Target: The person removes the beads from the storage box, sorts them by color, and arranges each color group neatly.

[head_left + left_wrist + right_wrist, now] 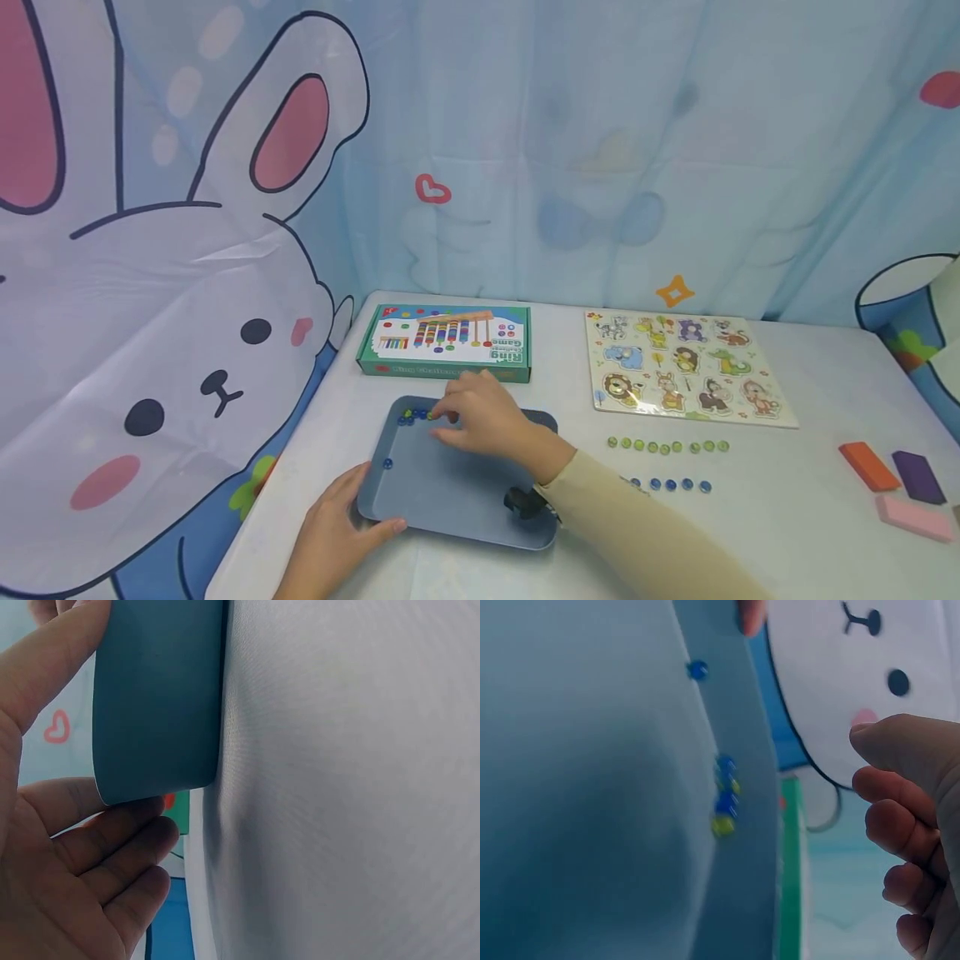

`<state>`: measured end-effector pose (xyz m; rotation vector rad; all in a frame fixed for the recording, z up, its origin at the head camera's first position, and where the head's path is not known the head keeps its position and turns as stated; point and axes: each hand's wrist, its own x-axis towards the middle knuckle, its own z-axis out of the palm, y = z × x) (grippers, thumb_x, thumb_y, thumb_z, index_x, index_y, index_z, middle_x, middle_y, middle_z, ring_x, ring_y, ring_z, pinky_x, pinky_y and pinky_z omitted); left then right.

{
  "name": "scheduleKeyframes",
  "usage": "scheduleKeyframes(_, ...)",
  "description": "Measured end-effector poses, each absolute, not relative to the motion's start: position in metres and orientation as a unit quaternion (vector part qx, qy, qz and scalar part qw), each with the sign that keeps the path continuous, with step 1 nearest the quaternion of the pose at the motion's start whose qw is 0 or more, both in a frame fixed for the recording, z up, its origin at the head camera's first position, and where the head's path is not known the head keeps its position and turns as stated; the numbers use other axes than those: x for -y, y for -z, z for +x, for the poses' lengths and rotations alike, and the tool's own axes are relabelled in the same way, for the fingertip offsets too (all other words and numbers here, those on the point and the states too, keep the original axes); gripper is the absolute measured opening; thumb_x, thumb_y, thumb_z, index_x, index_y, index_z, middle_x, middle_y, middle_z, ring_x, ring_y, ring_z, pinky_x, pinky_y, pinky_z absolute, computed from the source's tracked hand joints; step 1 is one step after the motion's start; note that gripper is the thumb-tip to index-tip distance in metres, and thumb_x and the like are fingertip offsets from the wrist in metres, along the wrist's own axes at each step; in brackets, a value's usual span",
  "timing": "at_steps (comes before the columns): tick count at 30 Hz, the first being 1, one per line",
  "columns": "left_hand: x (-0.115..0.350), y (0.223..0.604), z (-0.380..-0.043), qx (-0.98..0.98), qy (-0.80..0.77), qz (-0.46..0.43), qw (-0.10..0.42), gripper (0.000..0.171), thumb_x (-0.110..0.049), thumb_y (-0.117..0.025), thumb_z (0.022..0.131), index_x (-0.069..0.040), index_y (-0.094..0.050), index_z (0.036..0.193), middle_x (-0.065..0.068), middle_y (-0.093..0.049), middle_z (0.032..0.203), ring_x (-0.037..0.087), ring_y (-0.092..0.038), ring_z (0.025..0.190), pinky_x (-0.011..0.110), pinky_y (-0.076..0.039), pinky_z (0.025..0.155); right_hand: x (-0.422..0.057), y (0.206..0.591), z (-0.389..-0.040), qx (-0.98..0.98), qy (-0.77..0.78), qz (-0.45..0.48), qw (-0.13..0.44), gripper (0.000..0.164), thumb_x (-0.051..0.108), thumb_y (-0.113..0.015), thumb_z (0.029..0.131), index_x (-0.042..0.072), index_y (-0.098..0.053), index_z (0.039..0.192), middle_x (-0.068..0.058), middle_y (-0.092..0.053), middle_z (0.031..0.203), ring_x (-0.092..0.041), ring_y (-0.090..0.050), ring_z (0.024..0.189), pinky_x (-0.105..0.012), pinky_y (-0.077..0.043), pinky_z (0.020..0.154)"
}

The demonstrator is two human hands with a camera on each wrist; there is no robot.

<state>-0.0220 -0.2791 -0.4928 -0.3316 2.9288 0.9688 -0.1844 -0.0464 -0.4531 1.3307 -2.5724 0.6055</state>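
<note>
- My left hand point(337, 521) grips the near left corner of the grey-blue, rectangular, raised-rim tray point(450, 492), thumb on its near side and the other fingers along its left side.
- My right hand point(491, 421) is over the tray's far part, its fingers loosely curled, thumb and forefinger apart; I see nothing between them.
- Just left of my right fingertips, in the tray's far left corner: a cluster of small, round, shiny blue and yellow-green beads point(726, 804). Cannot tell whether a fingertip touches the nearest.
- Just right of my left fingertips, inside the tray by its left wall: a lone round blue bead point(387, 463).
- Right of my right fingers, on the white-covered table point(787, 550): a row of nine yellow-green beads point(652, 447); nearer me, a row of blue beads point(671, 485), its left end beside my sleeve.
- Beyond my right fingers: a flat green printed game box point(442, 342).
- Farther right of them: a pale animal puzzle board point(686, 362), then orange point(870, 467), purple point(918, 477) and pink point(913, 517) rectangular blocks.
</note>
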Motion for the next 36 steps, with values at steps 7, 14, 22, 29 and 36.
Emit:
scheduleKeyframes(7, 0.281, 0.496, -0.021, -0.944, -0.314, -0.096, 0.007, 0.115, -0.078, -0.083, 0.065, -0.015, -0.051, 0.156, 0.009, -0.057, 0.155, 0.037, -0.055, 0.143, 0.061, -0.049, 0.113, 0.092, 0.469, -0.182, 0.857, -0.143, 0.492, 0.055, 0.025, 0.050, -0.080, 0.089, 0.029, -0.085, 0.102, 0.017, -0.062, 0.076, -0.004, -0.050, 0.078, -0.021, -0.032, 0.066)
scheduleKeyframes(14, 0.282, 0.496, -0.021, -0.945, -0.313, -0.088, 0.009, 0.116, -0.083, -0.078, 0.066, -0.017, -0.050, 0.157, 0.007, -0.055, 0.156, 0.035, -0.054, 0.144, 0.061, -0.048, 0.114, 0.118, 0.475, -0.174, 0.850, -0.101, 0.516, 0.022, 0.026, 0.056, -0.082, 0.086, 0.032, -0.085, 0.096, 0.017, -0.073, 0.083, -0.002, -0.051, 0.076, -0.021, -0.036, 0.068)
scheduleKeyframes(22, 0.284, 0.498, -0.021, -0.946, -0.314, -0.083, 0.008, 0.116, -0.079, -0.081, 0.068, -0.009, -0.049, 0.157, 0.013, -0.054, 0.157, 0.037, -0.053, 0.144, 0.059, -0.047, 0.116, 0.134, 0.484, -0.169, 0.846, -0.080, 0.527, -0.006, 0.024, 0.055, -0.083, 0.084, 0.032, -0.085, 0.092, 0.018, -0.067, 0.078, -0.003, -0.048, 0.074, -0.022, -0.033, 0.067)
scheduleKeyframes(29, 0.283, 0.500, -0.020, -0.947, -0.312, -0.083, 0.000, 0.116, -0.079, -0.081, 0.068, -0.010, -0.050, 0.156, 0.013, -0.055, 0.155, 0.036, -0.054, 0.143, 0.058, -0.047, 0.116, 0.139, 0.494, -0.167, 0.842, -0.067, 0.536, 0.006, 0.019, 0.050, -0.083, 0.087, 0.032, -0.084, 0.090, 0.017, -0.069, 0.081, -0.003, -0.052, 0.077, -0.023, -0.036, 0.070)
scheduleKeyframes(36, 0.284, 0.501, -0.020, -0.948, -0.308, -0.080, -0.007, 0.117, -0.080, -0.081, 0.067, -0.010, -0.051, 0.155, 0.013, -0.057, 0.154, 0.035, -0.055, 0.143, 0.058, -0.048, 0.115, 0.140, 0.494, -0.165, 0.838, -0.073, 0.541, 0.015, 0.017, 0.048, -0.083, 0.087, 0.031, -0.083, 0.087, 0.016, -0.070, 0.082, -0.004, -0.054, 0.077, -0.023, -0.037, 0.070)
